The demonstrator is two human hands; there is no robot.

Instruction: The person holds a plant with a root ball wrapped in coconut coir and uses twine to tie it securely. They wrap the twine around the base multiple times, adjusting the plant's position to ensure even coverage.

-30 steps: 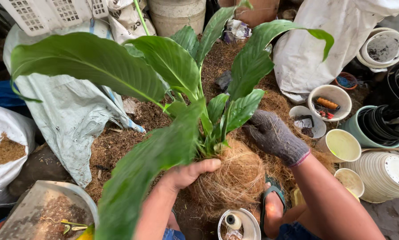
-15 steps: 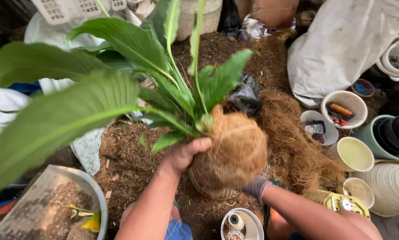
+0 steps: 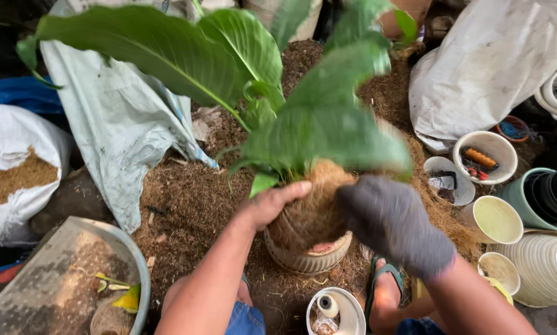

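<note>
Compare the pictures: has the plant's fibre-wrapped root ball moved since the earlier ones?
Yes. The root ball has come down from mid-air into the ribbed pot on the soil, with the left hand steadying it.

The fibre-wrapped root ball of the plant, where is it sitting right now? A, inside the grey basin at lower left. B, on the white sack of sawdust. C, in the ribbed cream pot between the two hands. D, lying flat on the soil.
C: the root ball is lowered into the ribbed cream pot, with the bare left hand and the gloved right hand on either side.
</note>
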